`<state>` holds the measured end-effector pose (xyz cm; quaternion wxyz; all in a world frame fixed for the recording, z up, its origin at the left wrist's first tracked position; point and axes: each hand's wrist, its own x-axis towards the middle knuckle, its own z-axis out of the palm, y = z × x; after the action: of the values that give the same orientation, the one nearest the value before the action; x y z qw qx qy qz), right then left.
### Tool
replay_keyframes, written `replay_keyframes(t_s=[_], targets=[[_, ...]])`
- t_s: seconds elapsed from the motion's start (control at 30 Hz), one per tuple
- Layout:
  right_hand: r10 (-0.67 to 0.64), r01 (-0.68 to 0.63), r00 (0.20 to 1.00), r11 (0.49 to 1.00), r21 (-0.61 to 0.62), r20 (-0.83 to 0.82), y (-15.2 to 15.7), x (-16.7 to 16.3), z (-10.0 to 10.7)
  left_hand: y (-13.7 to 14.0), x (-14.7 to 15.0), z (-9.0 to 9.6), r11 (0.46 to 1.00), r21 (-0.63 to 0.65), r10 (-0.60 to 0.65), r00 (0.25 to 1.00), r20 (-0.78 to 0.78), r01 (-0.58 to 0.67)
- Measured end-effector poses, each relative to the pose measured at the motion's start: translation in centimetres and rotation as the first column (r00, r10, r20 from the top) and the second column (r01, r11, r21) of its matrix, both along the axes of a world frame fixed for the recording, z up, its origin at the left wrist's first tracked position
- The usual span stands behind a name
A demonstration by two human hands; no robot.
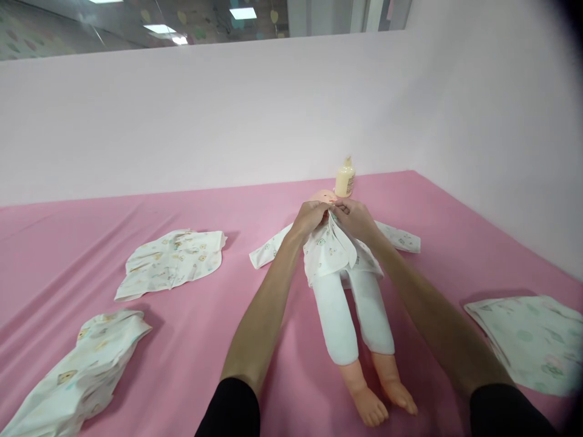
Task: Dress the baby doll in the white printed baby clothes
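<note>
A baby doll (337, 318) lies on its back, feet toward me, its legs in white cloth and its feet bare. It wears a white printed baby shirt (325, 252) with both sleeves spread sideways and the front edges loose. At the neckline my left hand (311, 217) pinches the shirt's collar edge. My right hand (354, 220) is closed on the collar just beside it, the fingertips of both hands almost meeting. Most of the doll's face is hidden behind my hands.
A pump bottle (345, 179) stands behind the doll's head. Printed baby garments (175, 261) lie at the left, another folded cloth (86, 376) nearer me. At the right edge rests a folded printed cloth (532, 343). Pink sheeting (191, 340) covers the surface, with white walls behind and right.
</note>
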<state>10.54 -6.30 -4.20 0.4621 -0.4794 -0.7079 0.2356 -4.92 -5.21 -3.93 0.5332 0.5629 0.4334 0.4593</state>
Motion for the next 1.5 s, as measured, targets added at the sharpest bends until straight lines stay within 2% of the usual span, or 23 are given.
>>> replay_keyframes(t_s=[0.13,0.3,0.57,0.8,0.9,1.0,1.1,1.17,1.3,1.4,1.5], targets=[[0.076,-0.079,0.992,0.997,0.022,0.101,-0.3,0.8,0.5,-0.1,0.0,0.0,1.000,0.020,0.004,1.000,-0.022,-0.003],[0.114,-0.115,0.977,0.993,-0.005,0.181,-0.9,0.9,0.8,-0.2,0.3,-0.1,0.999,0.046,0.016,0.997,-0.070,-0.013],[0.178,-0.161,0.983,0.950,-0.269,0.041,-1.9,0.5,1.5,-0.2,0.9,-0.2,0.991,0.063,0.126,0.987,-0.100,-0.120],[0.216,-0.233,0.972,0.911,-0.341,-0.087,-2.2,0.3,2.0,-0.8,1.2,0.3,0.989,0.057,0.137,0.989,-0.051,-0.134],[0.163,-0.186,0.982,0.912,-0.366,-0.095,-2.9,0.3,2.8,-0.8,1.0,0.5,0.990,0.039,0.134,0.990,-0.043,-0.133],[0.053,-0.057,0.998,0.937,-0.344,-0.020,-4.2,0.3,3.9,-0.9,0.8,0.6,0.992,0.015,0.124,0.991,-0.039,-0.124],[0.053,-0.027,0.997,0.934,-0.357,0.063,-5.4,0.1,4.5,-1.0,0.8,0.8,0.993,-0.008,0.121,0.992,-0.024,-0.121],[0.075,-0.009,0.983,0.933,-0.360,0.169,-5.6,-0.3,4.2,-1.1,0.8,0.9,0.992,-0.029,0.121,0.993,-0.011,-0.121],[0.055,0.056,0.926,0.959,-0.279,0.373,-4.9,-0.8,3.1,-1.3,0.8,1.0,0.996,-0.047,0.076,0.997,-0.004,-0.076],[0.060,0.032,0.954,0.954,-0.299,0.294,-4.3,-0.3,3.0,-1.3,0.4,1.2,0.998,-0.045,0.046,0.999,-0.024,-0.047],[0.080,-0.049,0.995,0.924,-0.380,0.066,-4.4,0.8,4.1,-1.7,-0.1,2.0,0.999,-0.027,0.037,0.994,-0.101,-0.040]])
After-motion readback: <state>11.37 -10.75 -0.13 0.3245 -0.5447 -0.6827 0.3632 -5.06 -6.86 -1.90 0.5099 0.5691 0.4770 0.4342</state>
